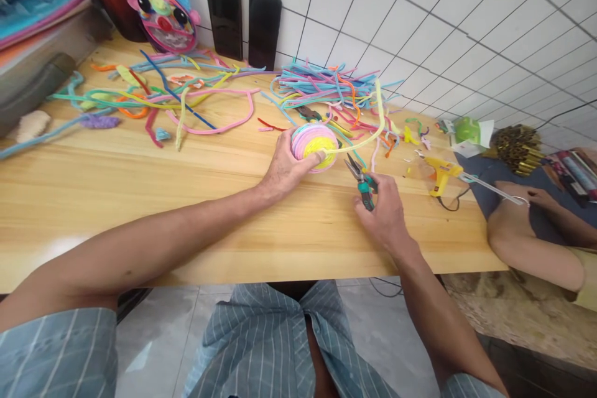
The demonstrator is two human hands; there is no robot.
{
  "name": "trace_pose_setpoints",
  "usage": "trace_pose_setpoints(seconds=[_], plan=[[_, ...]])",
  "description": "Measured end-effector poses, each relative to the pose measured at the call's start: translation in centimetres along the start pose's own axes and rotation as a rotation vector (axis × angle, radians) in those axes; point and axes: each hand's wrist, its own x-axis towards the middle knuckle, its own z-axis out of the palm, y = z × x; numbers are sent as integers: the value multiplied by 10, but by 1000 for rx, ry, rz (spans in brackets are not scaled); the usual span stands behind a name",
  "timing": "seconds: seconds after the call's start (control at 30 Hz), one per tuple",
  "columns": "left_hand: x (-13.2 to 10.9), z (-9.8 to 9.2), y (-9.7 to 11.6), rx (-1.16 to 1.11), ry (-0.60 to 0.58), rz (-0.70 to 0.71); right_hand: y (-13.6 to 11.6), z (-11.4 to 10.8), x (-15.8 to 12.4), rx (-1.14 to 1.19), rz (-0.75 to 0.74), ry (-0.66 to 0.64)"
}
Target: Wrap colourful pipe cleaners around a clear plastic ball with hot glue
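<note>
Clasping the pink-and-yellow coil (314, 146) with the left hand (284, 168), thumb and fingers curled round its near side, down on the wooden table (140, 199) a little right of centre. Gripping teal-handled pliers (361, 181) in the right hand (383, 214), closed round the handles, nose aimed at the coil and just beside it. Hemmed in behind by a pile of pipe cleaners (326, 87) reaching the coil's far side. Crowded to the right by a yellow glue gun (441, 174), near, with another person's arm (527, 236) beyond the table's right edge. Open bare wood toward the near edge and leftward.
</note>
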Motion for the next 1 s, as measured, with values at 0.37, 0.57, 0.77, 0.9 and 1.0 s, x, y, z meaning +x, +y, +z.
trace_pose_setpoints(seconds=[0.37,0.57,0.77,0.9,1.0], plan=[[-4,3,19,-81,-22,-121,-19,16,20,10,-128,47],[-3,4,25,-116,3,-141,-12,12,8,29,-42,33],[-7,2,24,-124,-83,-132,-16,11,12,69,-12,-11],[-8,2,25,-117,-109,-126,-23,14,19,62,-55,-7],[-9,4,24,-123,-121,-110,-26,15,22,39,-96,14]])
